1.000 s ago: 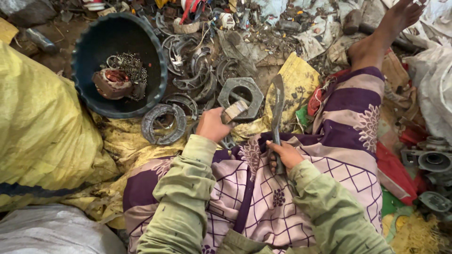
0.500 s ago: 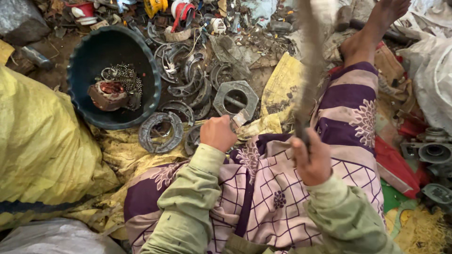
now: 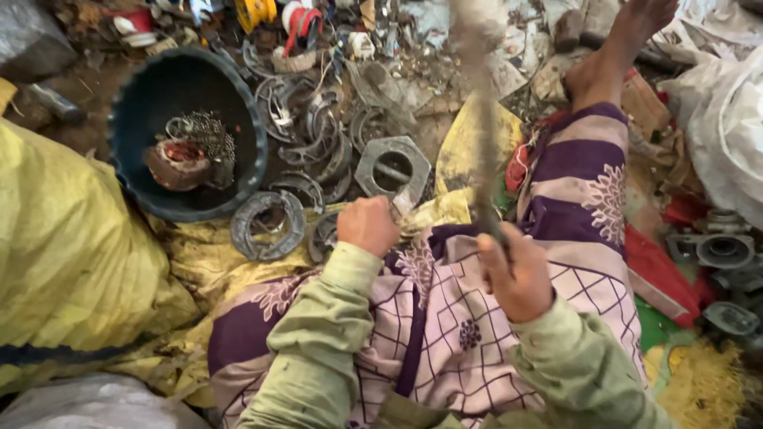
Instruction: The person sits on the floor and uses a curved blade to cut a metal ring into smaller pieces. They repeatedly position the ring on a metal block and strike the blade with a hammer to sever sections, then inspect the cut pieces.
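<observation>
Starting at the left edge, a yellow sack [image 3: 63,262] fills the lower left, with a dark round tub [image 3: 131,171] just beside its upper side. The tub contains a reddish-brown scrap part [image 3: 179,159] and a small heap of chain-like metal bits [image 3: 207,131]. Right of the tub, curved grey metal rings [image 3: 266,226] lie scattered on the ground, with further ring fragments piled above them. A large hexagonal nut [image 3: 391,165] lies near the centre, just above the left hand [image 3: 367,225]. The left hand is closed in a fist around a small grey metal piece [image 3: 401,202], which rests at the edge of the yellow cloth over the lap. The right hand [image 3: 515,274] is closed around the handle of a long tool [image 3: 477,95], which is raised upright and blurred; its head cannot be identified. Farther right, a bare foot [image 3: 612,56] extends over the scrap, and grey cast-metal housings [image 3: 715,250] lie at the right edge.
</observation>
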